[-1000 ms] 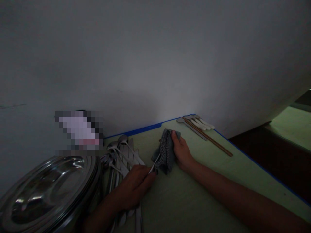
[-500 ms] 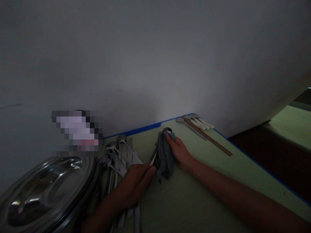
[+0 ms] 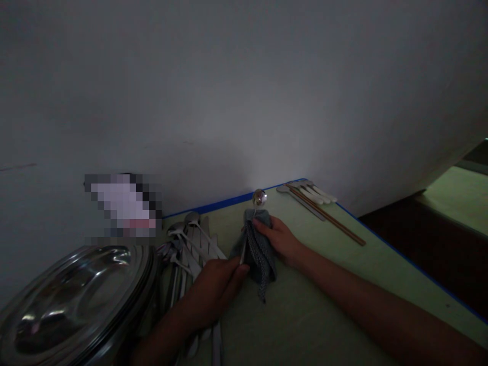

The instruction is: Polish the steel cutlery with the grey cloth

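Note:
Between my hands is a metal spoon [image 3: 260,197], its round bowl standing up above a grey cloth [image 3: 263,254]. My left hand [image 3: 223,282] pinches the lower end of the spoon's handle. Fingers of my right hand [image 3: 278,236] are closed round the cloth, which wraps the spoon's neck just below the bowl. The middle of the handle is hidden in the cloth folds, and the cloth's loose end hangs down over the table. Under and beside my left forearm lies a heap of metal spoons and other cutlery [image 3: 198,234].
Stacked steel divided trays [image 3: 76,305] stand at the left, with a blurred-out object [image 3: 122,203] behind them. Toward the far right corner of the pale green table [image 3: 305,305] lie wooden chopsticks [image 3: 331,218], a spoon [image 3: 305,203] and several white-handled pieces [image 3: 318,193]. A wall borders the far edge.
The spoon's bowl has come up clear of the cloth. My right hand and the cloth have slid a little down the handle; the cloth hangs wider.

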`<state>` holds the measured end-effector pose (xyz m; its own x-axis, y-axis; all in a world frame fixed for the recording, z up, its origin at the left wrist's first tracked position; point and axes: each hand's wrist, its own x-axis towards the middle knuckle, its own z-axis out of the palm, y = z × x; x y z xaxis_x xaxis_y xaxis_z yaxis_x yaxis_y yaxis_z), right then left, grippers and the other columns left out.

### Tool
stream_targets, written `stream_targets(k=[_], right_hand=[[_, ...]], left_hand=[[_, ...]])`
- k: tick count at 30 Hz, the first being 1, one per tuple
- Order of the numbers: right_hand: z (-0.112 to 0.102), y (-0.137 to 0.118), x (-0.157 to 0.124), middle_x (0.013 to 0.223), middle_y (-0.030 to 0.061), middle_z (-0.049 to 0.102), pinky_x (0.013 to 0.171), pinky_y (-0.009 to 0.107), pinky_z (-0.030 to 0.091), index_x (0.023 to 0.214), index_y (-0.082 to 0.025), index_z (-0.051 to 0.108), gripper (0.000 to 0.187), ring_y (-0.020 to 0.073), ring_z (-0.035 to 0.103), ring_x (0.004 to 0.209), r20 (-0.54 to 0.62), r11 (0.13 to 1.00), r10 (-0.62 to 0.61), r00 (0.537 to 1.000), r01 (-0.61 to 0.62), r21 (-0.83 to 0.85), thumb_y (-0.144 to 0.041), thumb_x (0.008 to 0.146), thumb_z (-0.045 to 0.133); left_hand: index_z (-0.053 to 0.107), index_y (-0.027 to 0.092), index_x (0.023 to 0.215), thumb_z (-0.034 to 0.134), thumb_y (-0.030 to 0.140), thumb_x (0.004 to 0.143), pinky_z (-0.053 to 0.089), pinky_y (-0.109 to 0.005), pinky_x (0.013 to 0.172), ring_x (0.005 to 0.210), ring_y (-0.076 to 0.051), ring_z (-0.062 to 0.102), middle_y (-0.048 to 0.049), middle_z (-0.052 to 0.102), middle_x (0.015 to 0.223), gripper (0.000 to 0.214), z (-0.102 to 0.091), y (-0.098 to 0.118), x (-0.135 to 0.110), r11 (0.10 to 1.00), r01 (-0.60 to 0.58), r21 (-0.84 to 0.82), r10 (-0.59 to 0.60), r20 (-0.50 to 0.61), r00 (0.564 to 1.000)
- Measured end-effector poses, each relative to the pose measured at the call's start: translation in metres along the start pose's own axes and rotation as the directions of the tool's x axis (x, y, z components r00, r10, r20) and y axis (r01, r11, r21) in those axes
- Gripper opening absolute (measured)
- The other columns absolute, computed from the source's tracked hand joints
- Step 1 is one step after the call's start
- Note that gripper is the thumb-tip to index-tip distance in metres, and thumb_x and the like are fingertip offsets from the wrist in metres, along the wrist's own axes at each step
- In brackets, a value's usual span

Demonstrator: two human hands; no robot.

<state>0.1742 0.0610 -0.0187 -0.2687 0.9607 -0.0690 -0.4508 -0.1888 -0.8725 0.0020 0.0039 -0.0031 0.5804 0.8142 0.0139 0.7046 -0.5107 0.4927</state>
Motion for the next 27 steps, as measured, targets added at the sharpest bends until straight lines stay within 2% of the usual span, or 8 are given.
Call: stream_targets(k=[5,10,14,18,23,25,27], right_hand=[[0.001,-0.001,-0.001,0.071,0.0001,0.066,0.065,0.028,0.047,0.082,-0.016,0.06,0.03,0.0135,0.061,0.063,0.041,1.0,-0.02,0.999,0.02,-0.004,-0.041,0.067,0.068],[0.0,0.001,0.001,0.063,-0.0031,0.06,0.057,0.024,0.045,0.081,-0.017,0.058,0.029,0.0097,0.054,0.054,0.049,0.997,-0.044,0.998,0.047,-0.059,-0.043,0.07,0.065],[-0.002,-0.001,0.0,0.064,-0.004,0.057,0.057,0.023,0.042,0.081,-0.018,0.058,0.024,0.0088,0.051,0.056,0.097,0.974,-0.048,0.994,0.068,-0.216,-0.04,0.073,0.062],[-0.003,-0.005,-0.002,0.068,-0.0035,0.056,0.062,0.022,0.04,0.079,-0.017,0.059,0.017,0.0089,0.05,0.062,0.188,0.892,-0.074,0.979,0.149,-0.426,-0.034,0.075,0.06],[-0.006,-0.007,-0.003,0.065,-0.0039,0.052,0.057,0.022,0.038,0.076,-0.017,0.056,0.021,0.0088,0.047,0.059,0.301,0.851,0.017,0.953,0.145,-0.505,-0.037,0.076,0.058],[-0.007,-0.009,-0.003,0.065,-0.0042,0.051,0.057,0.022,0.037,0.075,-0.017,0.055,0.02,0.0086,0.046,0.059,0.347,0.816,0.04,0.937,0.17,-0.552,-0.037,0.076,0.058],[-0.007,-0.012,-0.004,0.064,-0.0043,0.05,0.058,0.022,0.037,0.074,-0.016,0.056,0.019,0.0085,0.045,0.06,0.412,0.762,0.084,0.907,0.208,-0.614,-0.035,0.076,0.058]], left_hand=[[0.05,0.019,0.069,0.03,0.035,0.094,0.035,-0.024,0.058,0.059,-0.014,0.056,0.002,0.055,0.062,0.035,0.001,-0.001,0.002,0.998,0.014,-0.062,-0.015,-0.019,1.0],[0.044,0.019,0.064,0.027,0.037,0.094,0.031,-0.022,0.049,0.049,-0.011,0.046,0.0059,0.042,0.053,0.039,-0.004,0.001,0.001,0.971,0.063,-0.23,-0.079,-0.063,0.995],[0.043,0.02,0.067,0.031,0.039,0.092,0.033,-0.022,0.05,0.051,-0.011,0.044,0.0061,0.042,0.055,0.034,-0.004,0.002,0.002,0.929,0.124,-0.349,-0.197,-0.183,0.963],[0.041,0.02,0.069,0.033,0.042,0.091,0.032,-0.021,0.047,0.049,-0.011,0.039,0.0072,0.04,0.054,0.032,-0.005,0.004,0.005,0.853,0.153,-0.5,-0.312,-0.253,0.916],[0.045,0.02,0.086,0.038,0.04,0.089,0.03,-0.02,0.044,0.046,-0.01,0.037,0.0081,0.04,0.054,0.022,-0.004,0.004,0.008,0.766,0.138,-0.628,-0.353,-0.231,0.907],[0.044,0.02,0.096,0.042,0.036,0.088,0.032,-0.02,0.046,0.049,-0.01,0.039,0.0074,0.043,0.059,0.018,-0.002,0.001,0.009,0.707,0.104,-0.7,-0.391,-0.264,0.882],[0.041,0.022,0.107,0.049,0.029,0.084,0.035,-0.02,0.05,0.054,-0.009,0.043,0.005,0.048,0.072,0.025,0.0,-0.003,0.008,0.651,0.038,-0.758,-0.416,-0.315,0.853]])
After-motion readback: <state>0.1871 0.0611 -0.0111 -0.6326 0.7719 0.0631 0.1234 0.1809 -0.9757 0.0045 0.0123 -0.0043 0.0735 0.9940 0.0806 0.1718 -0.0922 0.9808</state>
